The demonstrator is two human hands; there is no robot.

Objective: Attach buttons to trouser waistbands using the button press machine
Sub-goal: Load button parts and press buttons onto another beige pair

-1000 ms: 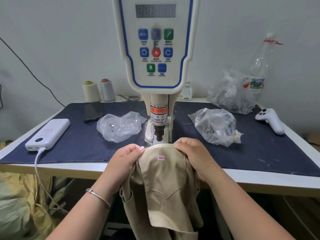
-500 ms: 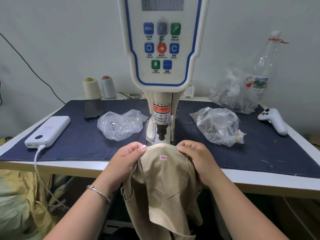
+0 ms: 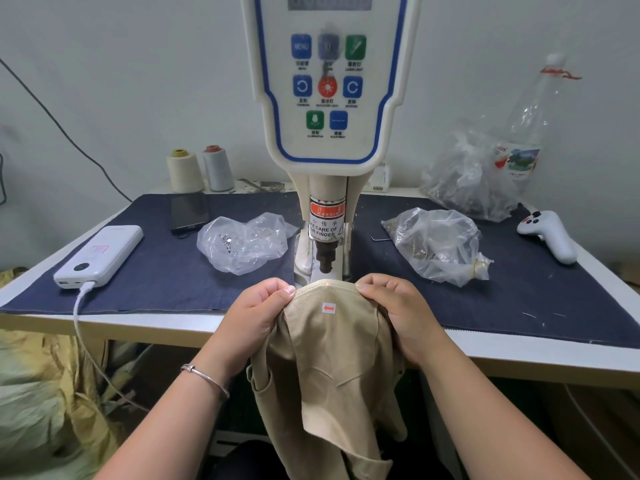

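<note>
Directly beneath the dark punch of the cream, blue-trimmed button press machine (image 3: pixel 329 98), you hold the beige cotton trousers (image 3: pixel 329 358) by the waistband, a small white sticker with a red arrow (image 3: pixel 328 308) facing up. Your left hand (image 3: pixel 256 317) and right hand (image 3: pixel 398 313) pinch the band's curved edge on either side, fingers curled into the cloth, the legs hanging off the desk (image 3: pixel 173 327). Two clear plastic bags of metal parts (image 3: pixel 242 242) (image 3: pixel 436 244) flank the machine on the navy denim mat (image 3: pixel 166 271); a white power bank (image 3: pixel 98 256) lies at the left.
</note>
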